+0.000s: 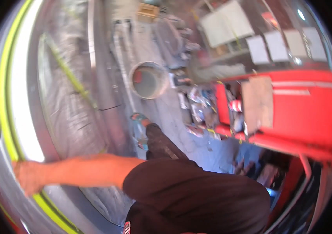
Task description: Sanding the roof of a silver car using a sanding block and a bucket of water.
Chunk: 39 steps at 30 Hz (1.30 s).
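My left hand (29,175) reaches out at the lower left to a long white panel (21,117) edged with bright yellow-green tape (4,105). It touches the strip along the panel's edge; its fingers are blurred, so their grip is unclear. Beside the panel is grey, crumpled sheeting (68,128) with another yellow-green strip (70,78) across it. My right hand is out of view. My dark-trousered leg and sandalled foot (140,119) show below me on the floor.
A round bucket (150,84) stands ahead on the pale floor. To the right, a red wheeled cart (306,113) holds cardboard (257,101) and assorted cluttered items. A wooden crate (147,11) and several pale sheets on a dark surface (276,45) lie farther back.
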Motion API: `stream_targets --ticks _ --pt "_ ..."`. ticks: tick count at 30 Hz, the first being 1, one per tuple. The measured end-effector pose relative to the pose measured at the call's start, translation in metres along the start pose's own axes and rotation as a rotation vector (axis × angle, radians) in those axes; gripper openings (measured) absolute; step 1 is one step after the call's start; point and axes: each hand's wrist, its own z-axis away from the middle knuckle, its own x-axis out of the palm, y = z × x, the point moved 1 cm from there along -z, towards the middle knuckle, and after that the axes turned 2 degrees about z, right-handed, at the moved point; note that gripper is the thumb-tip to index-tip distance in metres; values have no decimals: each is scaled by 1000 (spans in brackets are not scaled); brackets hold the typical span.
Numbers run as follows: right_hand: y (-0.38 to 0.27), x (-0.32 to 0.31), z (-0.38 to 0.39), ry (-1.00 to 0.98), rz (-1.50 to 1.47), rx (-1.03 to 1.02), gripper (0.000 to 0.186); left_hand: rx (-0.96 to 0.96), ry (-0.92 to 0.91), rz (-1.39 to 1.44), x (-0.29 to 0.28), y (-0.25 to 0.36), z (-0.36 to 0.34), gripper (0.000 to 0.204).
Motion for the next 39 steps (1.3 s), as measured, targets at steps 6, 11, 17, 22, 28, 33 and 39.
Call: stream_targets --ticks 6,11,17,22,28,33,39 --pt "58 36 79 338 -150 -84 16 -220 101 -43 90 43 -30 63" --pt "32 -38 54 -20 -35 163 24 -231 235 -95 63 47 1 43" --pt "15 -27 48 -126 40 124 34 -23 168 -63 94 83 -105 49" --pt "30 -28 55 -152 49 134 36 127 121 -68 134 110 -197 48" --pt "30 -32 48 -151 62 150 35 -35 127 44 89 66 -82 46" --pt "23 -29 48 -139 73 125 34 51 183 -38 128 103 -163 49" --pt "27 -24 51 -146 41 108 33 153 135 -14 140 132 -222 45"
